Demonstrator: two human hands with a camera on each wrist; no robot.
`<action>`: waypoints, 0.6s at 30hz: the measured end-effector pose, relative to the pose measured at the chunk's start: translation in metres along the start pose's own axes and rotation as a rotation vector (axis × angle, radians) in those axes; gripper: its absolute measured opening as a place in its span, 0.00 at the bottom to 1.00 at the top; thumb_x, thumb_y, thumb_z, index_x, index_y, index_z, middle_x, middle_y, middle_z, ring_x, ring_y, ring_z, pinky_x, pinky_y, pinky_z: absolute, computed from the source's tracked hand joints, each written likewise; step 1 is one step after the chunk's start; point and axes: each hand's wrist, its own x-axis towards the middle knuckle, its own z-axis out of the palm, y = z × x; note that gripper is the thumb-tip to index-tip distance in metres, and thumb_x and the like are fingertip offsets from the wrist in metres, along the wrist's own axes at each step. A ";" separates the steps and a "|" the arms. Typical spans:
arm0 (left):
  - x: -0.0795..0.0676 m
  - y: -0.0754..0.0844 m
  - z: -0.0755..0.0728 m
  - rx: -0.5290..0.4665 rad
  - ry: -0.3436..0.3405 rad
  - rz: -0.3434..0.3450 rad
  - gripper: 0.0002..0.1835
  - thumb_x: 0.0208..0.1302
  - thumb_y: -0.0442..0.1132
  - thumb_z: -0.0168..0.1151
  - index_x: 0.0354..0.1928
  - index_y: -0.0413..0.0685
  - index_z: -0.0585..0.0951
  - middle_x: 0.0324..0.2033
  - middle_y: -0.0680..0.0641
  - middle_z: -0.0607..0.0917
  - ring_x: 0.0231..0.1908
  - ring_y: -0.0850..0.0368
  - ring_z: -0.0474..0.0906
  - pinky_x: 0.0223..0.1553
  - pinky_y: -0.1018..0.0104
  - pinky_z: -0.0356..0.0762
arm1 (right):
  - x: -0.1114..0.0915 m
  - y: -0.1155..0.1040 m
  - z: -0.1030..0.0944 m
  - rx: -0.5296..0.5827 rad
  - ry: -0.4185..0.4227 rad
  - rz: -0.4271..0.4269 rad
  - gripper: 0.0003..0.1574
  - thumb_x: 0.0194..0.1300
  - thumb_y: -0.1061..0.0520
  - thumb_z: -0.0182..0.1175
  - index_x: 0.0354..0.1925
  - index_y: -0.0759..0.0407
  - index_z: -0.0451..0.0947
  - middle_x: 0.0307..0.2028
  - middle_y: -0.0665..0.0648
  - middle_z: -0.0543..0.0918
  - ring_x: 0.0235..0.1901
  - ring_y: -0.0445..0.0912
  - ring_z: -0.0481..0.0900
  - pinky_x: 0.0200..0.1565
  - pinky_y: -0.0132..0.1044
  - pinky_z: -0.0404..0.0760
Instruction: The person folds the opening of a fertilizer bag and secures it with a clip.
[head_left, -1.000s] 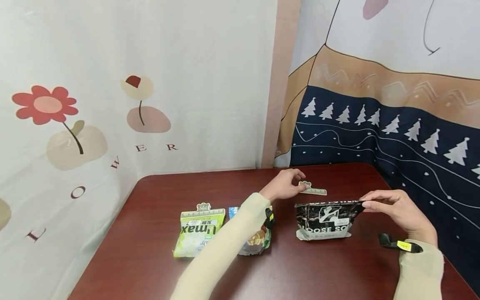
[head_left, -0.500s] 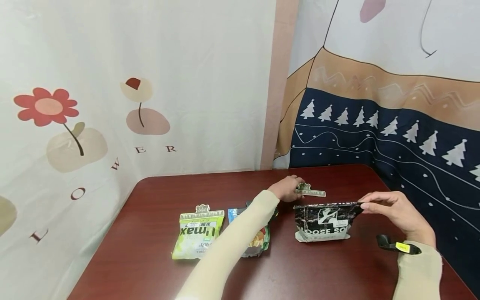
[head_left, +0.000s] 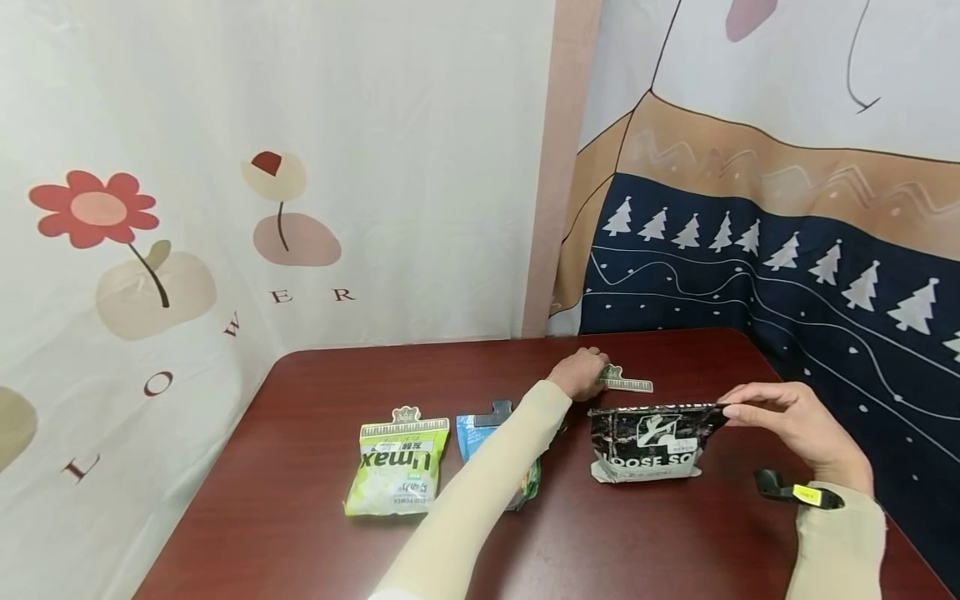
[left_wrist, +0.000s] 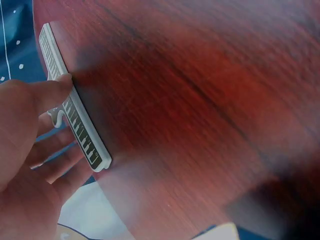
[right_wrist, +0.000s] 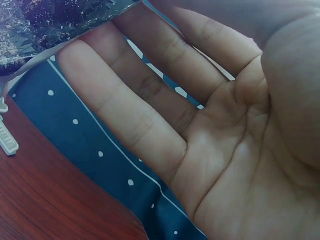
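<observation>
My left hand (head_left: 581,373) reaches to the back of the table and pinches a pale bag clip (head_left: 630,385) with a ruler-like printed bar. In the left wrist view the thumb lies over the clip (left_wrist: 82,129), and the other fingers are behind it. My right hand (head_left: 813,429) pinches the top right corner of a black snack bag (head_left: 647,442) between thumb and fingers. That bag stands upright on the table, its top edge folded flat. In the right wrist view the fingers reach under the dark bag (right_wrist: 42,27); the thumb's grip is out of sight.
A green and white bag (head_left: 396,471) with a pale clip (head_left: 406,422) on its top lies at the left. Beside it a blue bag (head_left: 472,433), topped by a black clip (head_left: 497,412), is partly hidden by my left sleeve. Patterned curtains stand behind the reddish-brown table (head_left: 300,400).
My left hand has moved slightly right and its fingers have come round the pale clip. The left sleeve has shifted right, uncovering the blue bag's black clip. My right hand stays at the black bag.
</observation>
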 end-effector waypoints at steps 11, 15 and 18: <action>0.003 -0.001 -0.003 -0.166 0.062 -0.018 0.08 0.63 0.40 0.58 0.43 0.53 0.74 0.38 0.53 0.80 0.32 0.64 0.76 0.32 0.73 0.75 | 0.000 -0.002 0.000 -0.002 0.004 0.008 0.11 0.61 0.62 0.62 0.42 0.67 0.81 0.36 0.52 0.86 0.36 0.55 0.83 0.37 0.37 0.82; 0.003 0.000 -0.004 -0.274 0.080 -0.051 0.06 0.62 0.40 0.60 0.40 0.54 0.76 0.37 0.54 0.80 0.30 0.64 0.75 0.30 0.73 0.73 | 0.000 -0.002 0.000 -0.005 0.000 -0.009 0.11 0.61 0.63 0.62 0.41 0.67 0.81 0.36 0.52 0.86 0.35 0.52 0.83 0.37 0.35 0.81; 0.003 0.000 -0.005 -0.382 0.092 -0.078 0.10 0.60 0.40 0.64 0.43 0.53 0.77 0.37 0.54 0.81 0.30 0.64 0.76 0.30 0.74 0.74 | 0.001 -0.002 0.000 -0.005 -0.004 -0.027 0.10 0.61 0.65 0.61 0.41 0.68 0.81 0.36 0.53 0.86 0.35 0.48 0.83 0.37 0.34 0.81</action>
